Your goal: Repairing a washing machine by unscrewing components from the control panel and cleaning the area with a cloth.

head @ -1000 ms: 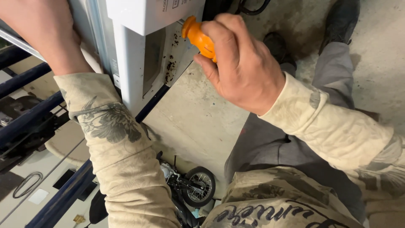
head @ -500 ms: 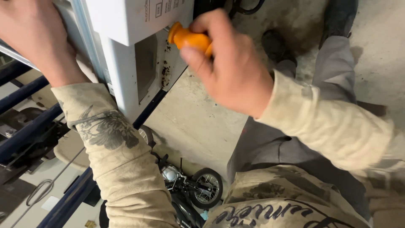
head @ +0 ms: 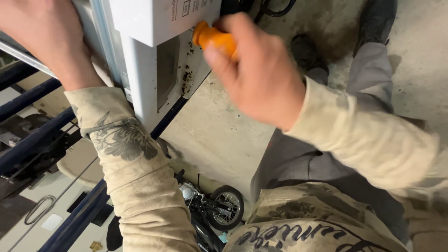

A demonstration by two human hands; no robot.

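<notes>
Orange-handled screwdriver (head: 215, 39) sits at the top centre of the scene, its handle wrapped in the closed fingers of the right hand (head: 259, 77) and its far end pointed into the side of a white metal cabinet (head: 149, 60). Only the handle shows; the tip is hidden against the panel. At the upper left, the left hand (head: 44, 39) presses on the cabinet's top edge, though its fingers run out of view, so its grip cannot be told. Below, on the concrete floor (head: 214, 135), stands a small toy motorbike (head: 212, 212) beside dark blue rails (head: 70, 219).

Smooth orange plastic handle (head: 215, 39), rough concrete floor (head: 219, 130)
</notes>
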